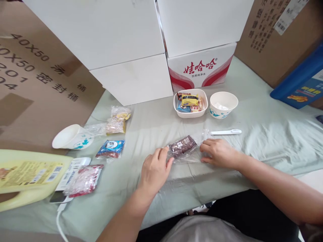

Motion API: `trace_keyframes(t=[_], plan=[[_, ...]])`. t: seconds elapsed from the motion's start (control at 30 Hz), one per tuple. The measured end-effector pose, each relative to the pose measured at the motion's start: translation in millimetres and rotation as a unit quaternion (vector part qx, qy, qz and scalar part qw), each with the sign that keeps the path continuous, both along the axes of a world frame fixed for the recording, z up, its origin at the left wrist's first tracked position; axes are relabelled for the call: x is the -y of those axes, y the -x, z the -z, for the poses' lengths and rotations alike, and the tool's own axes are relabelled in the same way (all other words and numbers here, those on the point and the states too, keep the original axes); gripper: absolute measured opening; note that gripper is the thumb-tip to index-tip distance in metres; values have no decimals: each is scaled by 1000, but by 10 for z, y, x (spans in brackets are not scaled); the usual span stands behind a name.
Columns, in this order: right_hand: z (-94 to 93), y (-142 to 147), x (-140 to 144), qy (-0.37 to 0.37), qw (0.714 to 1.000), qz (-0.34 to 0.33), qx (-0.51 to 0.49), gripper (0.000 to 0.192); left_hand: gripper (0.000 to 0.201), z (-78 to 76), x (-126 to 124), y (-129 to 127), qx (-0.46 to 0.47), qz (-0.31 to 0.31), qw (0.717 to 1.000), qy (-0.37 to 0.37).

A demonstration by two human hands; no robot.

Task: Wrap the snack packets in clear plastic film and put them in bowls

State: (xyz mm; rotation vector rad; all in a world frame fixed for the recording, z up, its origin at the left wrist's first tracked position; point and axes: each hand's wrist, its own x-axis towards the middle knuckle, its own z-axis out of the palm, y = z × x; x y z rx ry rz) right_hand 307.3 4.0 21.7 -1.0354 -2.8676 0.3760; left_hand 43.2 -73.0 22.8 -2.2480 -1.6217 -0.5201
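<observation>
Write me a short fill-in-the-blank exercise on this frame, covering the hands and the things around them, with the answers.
1. A dark brown snack in clear plastic wrap lies ____ the person's left hand and right hand.
2. In the picture, the white rectangular dish of wrapped snacks stands to the ____ of the adjacent white paper cup with blue leaf print.
3. The slim white plastic tool lies nearer the ____ hand.
4. The large lettering on the printed white cardboard box is ____.

Missing words: between; left; right; red.
</observation>
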Motion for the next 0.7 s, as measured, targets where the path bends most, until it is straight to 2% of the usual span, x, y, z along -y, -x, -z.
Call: trace_keyframes(t=[0.03, 0.1, 0.17, 0.23, 0.33, 0.43, 0.5, 0.57, 0.63, 0.7], plan=[[13, -5, -5, -23, 999, -1, -24, 32, 18, 1, 7, -14, 28, 44, 998, -38], [66, -18, -14, -58, 996, -4, -73, 65, 18, 11, 38, -77, 66, 172, 980, -75], [145, -26, -23, -64, 993, -14, -98, 90, 23, 35, 76, -170, 65, 279, 957, -45], [225, -23, -35, -52, 993, -26, -100, 100, 31, 73, 96, -257, 33, 310, 950, 2], [286, 2, -55, -46, 994, -28, -99, 95, 35, 125, 93, -319, -25, 242, 969, 35], [266, 49, -61, -67, 990, -22, -125, 68, 26, 150, 105, -302, -45, 158, 984, 63], [239, 89, -55, -76, 986, -34, -148, 48, 20, 153, 139, -282, -50, 120, 988, 88], [224, 133, -49, -78, 982, -53, -164, 37, 17, 146, 177, -271, -64, 87, 987, 120], [226, 178, -53, -74, 981, -65, -169, 34, 16, 127, 200, -268, -75, 65, 983, 154], [234, 224, -74, -69, 983, -60, -159, 40, 15, 103, 202, -258, -61, 49, 985, 156]])
